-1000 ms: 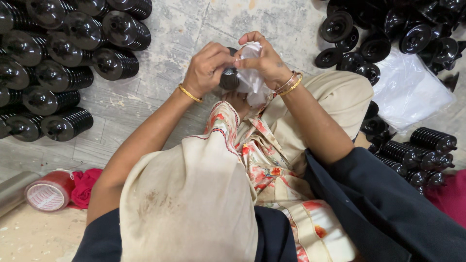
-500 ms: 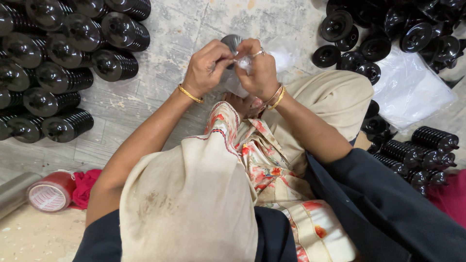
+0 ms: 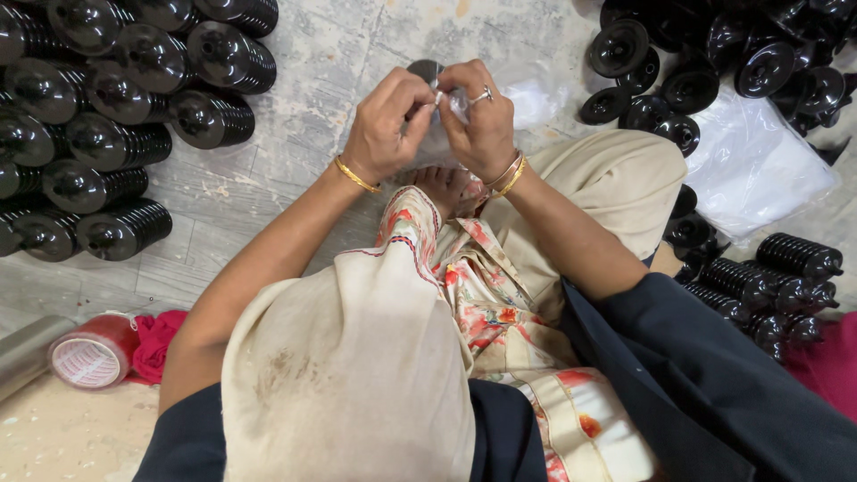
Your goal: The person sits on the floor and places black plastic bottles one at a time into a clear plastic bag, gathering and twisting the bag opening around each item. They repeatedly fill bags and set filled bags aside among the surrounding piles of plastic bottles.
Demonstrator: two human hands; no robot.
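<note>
My left hand (image 3: 386,125) and my right hand (image 3: 482,125) meet above my crossed legs. Together they pinch a clear plastic bag (image 3: 439,134) that wraps a stack of black ribbed discs (image 3: 425,70), whose round top shows just above my fingers. The fingertips of both hands touch at the bag's mouth. A gold bangle sits on each wrist and a ring on my right hand. Most of the bagged stack is hidden behind my fingers.
Rows of bagged black disc stacks (image 3: 107,116) lie at the left. Loose black discs (image 3: 714,54) are heaped at the upper right beside a pile of clear bags (image 3: 759,161). More stacks (image 3: 768,286) lie right. A red tape roll (image 3: 89,353) sits lower left.
The bagged stack has been turned upright and raised a little away from me. My hands moved closer together and now pinch the bag's mouth.
</note>
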